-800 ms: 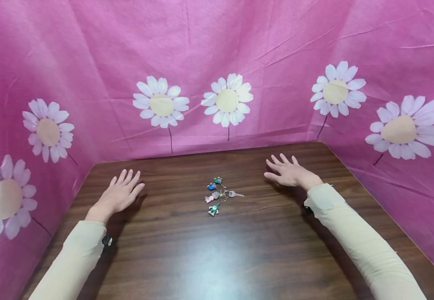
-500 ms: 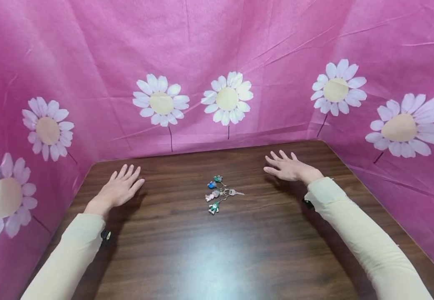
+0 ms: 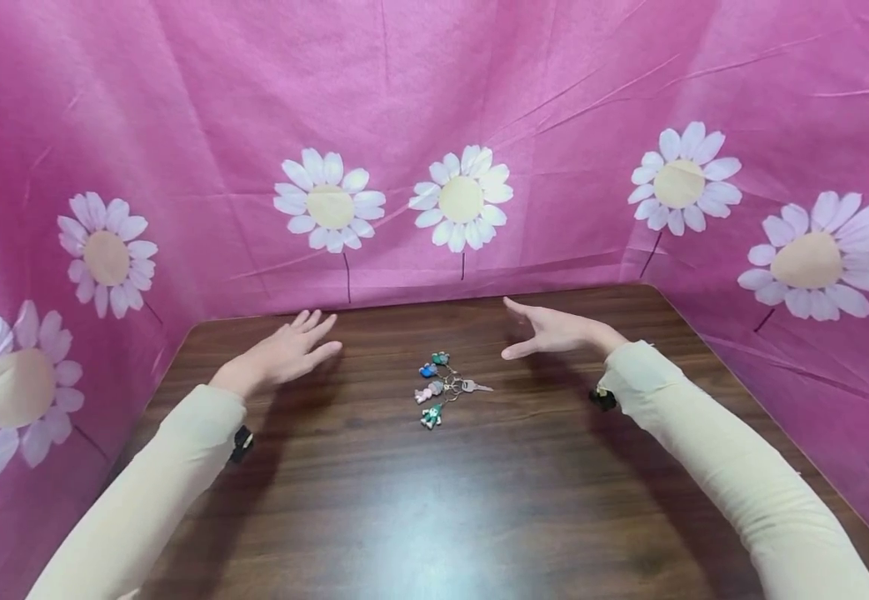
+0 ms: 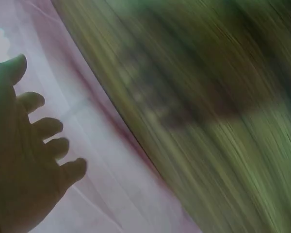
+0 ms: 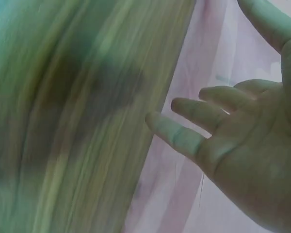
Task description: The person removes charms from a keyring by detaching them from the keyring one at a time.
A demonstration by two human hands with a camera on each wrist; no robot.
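Observation:
A bunch of keychain charms on a ring with one silver key (image 3: 473,386) lies mid-table in the head view. Its charms are a green-and-white figure (image 3: 431,416), a pink figure (image 3: 427,392), a blue one (image 3: 427,371) and a dark green one (image 3: 441,358). To the left of the bunch is my left hand (image 3: 282,356), fingers spread and holding nothing. My right hand (image 3: 551,330) hovers to the right of the key, thumb apart from the fingers, also holding nothing. Both wrist views show bare palms, the left hand (image 4: 29,160) and the right hand (image 5: 252,141).
The brown wood-grain table (image 3: 374,467) reaches back to a pink cloth (image 3: 217,167) printed with white daisies, which surrounds it on the back and both sides. Dark wrist straps (image 3: 242,444) show below the cream sleeves (image 3: 142,492).
My left hand has moved right, toward the key bunch. My right hand has shifted left and turned, thumb now apart from the fingers. The key bunch stays in place on the table.

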